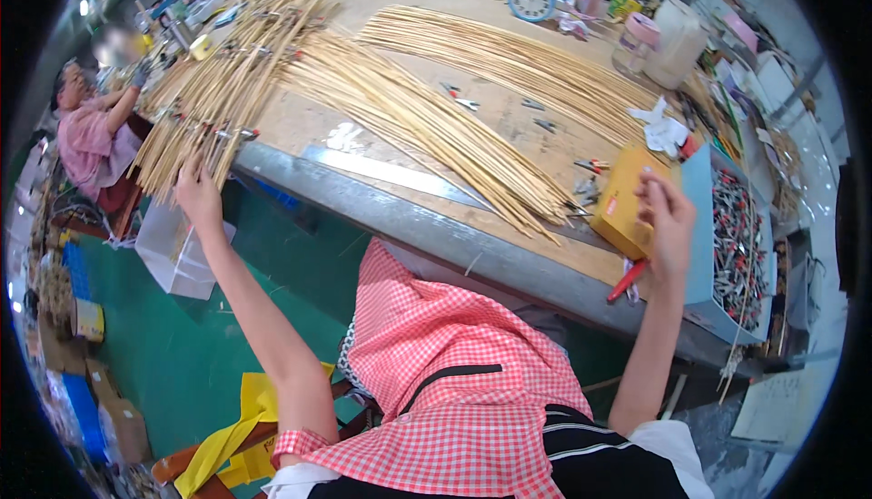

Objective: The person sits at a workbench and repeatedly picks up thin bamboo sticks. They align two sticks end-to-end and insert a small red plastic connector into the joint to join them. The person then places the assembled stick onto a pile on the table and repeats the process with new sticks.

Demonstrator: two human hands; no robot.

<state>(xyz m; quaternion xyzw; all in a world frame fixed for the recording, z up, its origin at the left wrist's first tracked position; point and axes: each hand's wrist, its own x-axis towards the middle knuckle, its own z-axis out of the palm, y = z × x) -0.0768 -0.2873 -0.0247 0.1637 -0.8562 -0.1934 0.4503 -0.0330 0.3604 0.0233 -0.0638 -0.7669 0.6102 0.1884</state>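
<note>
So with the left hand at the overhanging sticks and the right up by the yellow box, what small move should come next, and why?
Probably close the left hand on a few sticks of the overhanging bundle and draw them out. Its fingers already touch the stick ends past the table edge, while the right hand hangs open and empty beside the yellow box.

Your left hand touches the ends of the far-left sticks overhanging the table. Your right hand rests against the yellow box, beside the blue bin.
</note>
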